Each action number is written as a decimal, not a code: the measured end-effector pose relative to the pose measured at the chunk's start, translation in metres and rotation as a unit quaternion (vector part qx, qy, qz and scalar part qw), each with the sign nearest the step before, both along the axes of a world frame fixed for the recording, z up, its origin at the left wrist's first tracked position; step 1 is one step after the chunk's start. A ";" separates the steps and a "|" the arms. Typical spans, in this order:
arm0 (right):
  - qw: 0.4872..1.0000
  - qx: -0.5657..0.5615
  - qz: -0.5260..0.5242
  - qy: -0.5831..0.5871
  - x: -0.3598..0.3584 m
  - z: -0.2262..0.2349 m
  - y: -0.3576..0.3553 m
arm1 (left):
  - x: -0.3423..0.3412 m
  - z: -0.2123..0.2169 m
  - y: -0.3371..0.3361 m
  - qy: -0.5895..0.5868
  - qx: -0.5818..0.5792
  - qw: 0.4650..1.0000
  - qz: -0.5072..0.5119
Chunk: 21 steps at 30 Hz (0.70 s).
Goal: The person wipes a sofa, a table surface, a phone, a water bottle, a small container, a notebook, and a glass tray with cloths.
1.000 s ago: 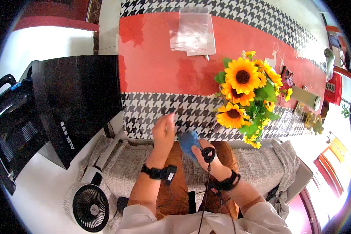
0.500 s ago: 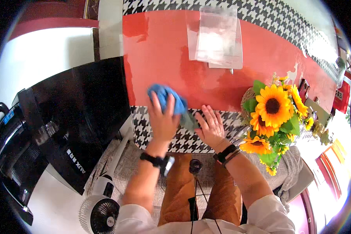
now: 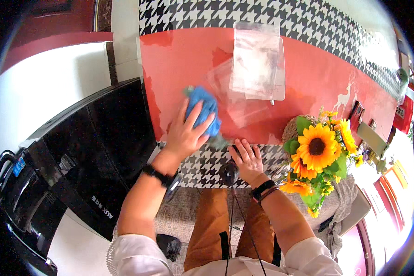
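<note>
My left hand (image 3: 183, 133) grips a crumpled blue cloth (image 3: 203, 106), fingers spread over it, pressing it on the red table covering (image 3: 181, 60). A greyish-green part of the cloth pokes out near the covering's front edge. My right hand (image 3: 247, 162) holds nothing and rests palm down, fingers stretched out, on the black-and-white houndstooth border (image 3: 202, 163). Beyond the hands lies a stack of clear plastic bags (image 3: 255, 60) over a pale sheet, with a pen tip showing below it.
Sunflowers (image 3: 316, 146) in a woven pot (image 3: 293, 129) stand to the right, leaning toward my right forearm. Past them are a phone (image 3: 356, 111) and other small things. A black appliance (image 3: 92, 152) stands at left. A cord with a small black round piece (image 3: 228, 173) hangs before me.
My left hand and the cloth have moved farther from the table's front edge. My right hand stays near the front border. The whole view has shifted slightly.
</note>
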State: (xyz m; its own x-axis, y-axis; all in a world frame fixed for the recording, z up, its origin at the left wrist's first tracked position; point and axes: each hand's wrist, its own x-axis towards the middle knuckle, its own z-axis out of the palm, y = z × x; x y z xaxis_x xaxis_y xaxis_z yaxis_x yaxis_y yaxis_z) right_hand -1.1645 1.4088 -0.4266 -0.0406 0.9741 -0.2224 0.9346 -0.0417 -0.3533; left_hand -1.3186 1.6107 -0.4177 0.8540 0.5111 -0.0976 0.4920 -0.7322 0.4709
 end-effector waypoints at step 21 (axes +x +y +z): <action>0.998 0.046 -0.033 0.006 0.000 -0.001 0.001 | 0.051 0.043 0.022 -0.009 0.118 0.985 0.129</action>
